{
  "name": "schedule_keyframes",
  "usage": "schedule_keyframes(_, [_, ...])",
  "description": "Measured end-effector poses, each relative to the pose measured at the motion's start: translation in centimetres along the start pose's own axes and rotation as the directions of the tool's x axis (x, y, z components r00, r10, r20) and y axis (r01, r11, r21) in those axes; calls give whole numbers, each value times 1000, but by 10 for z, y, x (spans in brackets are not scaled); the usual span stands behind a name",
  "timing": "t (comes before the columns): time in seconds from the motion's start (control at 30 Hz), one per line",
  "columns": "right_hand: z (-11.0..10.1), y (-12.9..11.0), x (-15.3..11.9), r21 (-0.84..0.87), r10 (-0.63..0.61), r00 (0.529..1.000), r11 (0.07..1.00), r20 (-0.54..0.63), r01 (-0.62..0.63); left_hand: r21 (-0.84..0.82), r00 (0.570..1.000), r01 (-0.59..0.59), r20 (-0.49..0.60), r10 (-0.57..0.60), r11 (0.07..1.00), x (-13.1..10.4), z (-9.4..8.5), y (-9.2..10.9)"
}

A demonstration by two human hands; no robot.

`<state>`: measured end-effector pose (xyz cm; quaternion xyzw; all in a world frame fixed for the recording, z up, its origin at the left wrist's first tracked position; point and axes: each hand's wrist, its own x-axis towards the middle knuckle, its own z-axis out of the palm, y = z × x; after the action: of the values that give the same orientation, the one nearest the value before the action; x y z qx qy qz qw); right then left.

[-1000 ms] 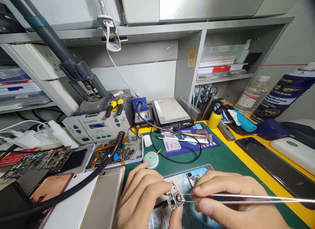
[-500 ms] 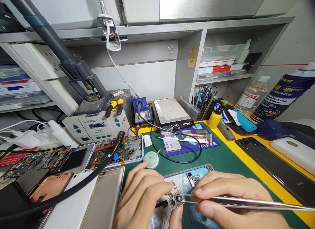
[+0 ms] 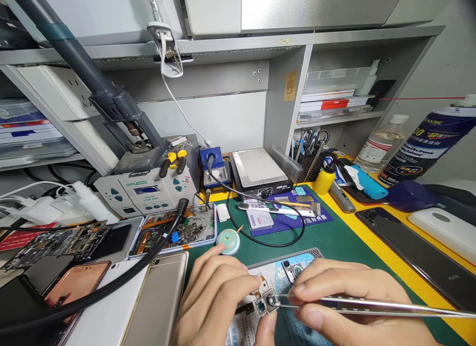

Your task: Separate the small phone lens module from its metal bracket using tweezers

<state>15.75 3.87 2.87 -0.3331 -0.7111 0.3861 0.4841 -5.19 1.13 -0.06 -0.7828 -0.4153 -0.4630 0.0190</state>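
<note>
Shiny tweezers point(image 3: 439, 311) had tilted in pinching right fingers point(image 3: 320, 280), left fingers point(image 3: 236, 290) pinching a boxy module point(image 3: 263, 306) over the smooth green mat point(image 3: 345, 247).

The tweezers point(image 3: 420, 311) are silver, the mat point(image 3: 345, 242) green, the black-capped bottle point(image 3: 323, 181) yellow.

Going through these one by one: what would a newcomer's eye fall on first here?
Probably the hands at bottom centre: the left hand pinches a camera module while the right hand holds tweezers to it. Next, perhaps the big dark can at far right and the black hose curving across lower left.
</note>
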Motion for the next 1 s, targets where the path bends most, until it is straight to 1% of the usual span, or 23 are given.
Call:
schedule_keyframes(0.03, [-1, 0, 0, -8, -1, 1000, 1000, -7, 1, 8, 999, -26, 32, 26, 1000, 0, 0, 0])
schedule_keyframes(0.17, [-1, -1, 1, -26, -12, 1000, 1000, -16, 11, -13, 992, 45, -115, -46, 999, 0, 5, 1])
schedule_keyframes(0.2, [-1, -2, 2, -28, -13, 1000, 1000, -15, 12, -8, 990, 47, -130, -48, 999, 0, 7, 2])
schedule_keyframes(0.3, [0, -3, 3, -32, -8, 1000, 999, -17, 7, 19, 990, 43, -136, -40, 999, -1, 10, 2])
schedule_keyframes(0.47, [-1, -1, -3, -26, -1, 1000, 1000, -7, 1, 17, 986, 37, -161, -33, 999, -1, 8, 2])
schedule_keyframes(0.6, [-3, 2, -5, -41, 35, 999, 999, 28, -34, 12, 986, 37, -164, -34, 999, 0, 9, 2])
schedule_keyframes(0.7, [-3, 3, -5, -44, 44, 999, 998, 18, -43, 18, 985, 33, -169, -30, 999, 0, 9, 2])
schedule_keyframes(0.83, [-2, 2, -3, -43, 26, 999, 999, 24, -25, 15, 986, 23, -164, -21, 1000, 0, 8, 2])
schedule_keyframes(1.0, [0, 0, 0, -13, -36, 999, 999, -22, 36, -20, 988, 11, -155, -14, 1000, 0, 5, 3])
